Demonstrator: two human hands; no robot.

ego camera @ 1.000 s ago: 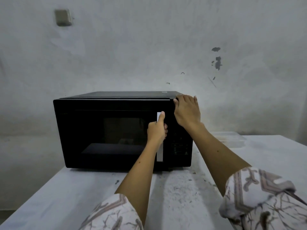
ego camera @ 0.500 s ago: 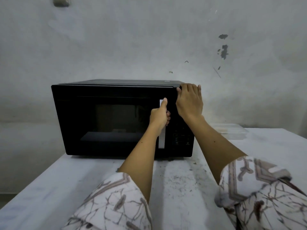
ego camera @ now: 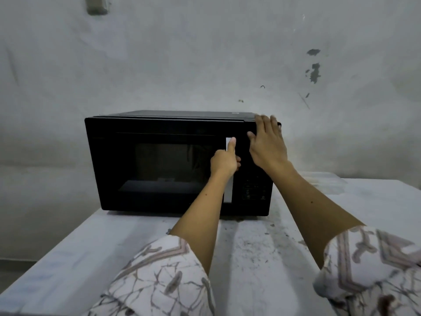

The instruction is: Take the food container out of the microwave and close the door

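I am standing at a pale, speckled stone-like counter (ego camera: 262, 258) set against a rough, flaking grey plaster wall (ego camera: 205, 53). On it is sitting a boxy black microwave (ego camera: 159, 126) with a glossy dark glass door (ego camera: 164, 165), which is looking shut. My right hand (ego camera: 267, 144) is resting flat with the fingers spread on the upper right corner of the case, near the smooth control panel (ego camera: 254, 190), bracing it. My left hand (ego camera: 224, 161) is curling closed around the slim, pale vertical bar handle (ego camera: 228, 190), thumb lying upward along it.

I am judging that the door is only about to be opened, so I should be pulling steadily outward along the handle while pressing down on the case, since the box could be sliding on this gritty top. A snatch would be jolting whatever is inside.

The food container I am after is presumably inside (I am making out only a small pale shape (ego camera: 165, 179) behind the tinted glass, too dim to be sure). A clear plastic tub (ego camera: 325, 179) is sitting on the counter behind my right forearm.
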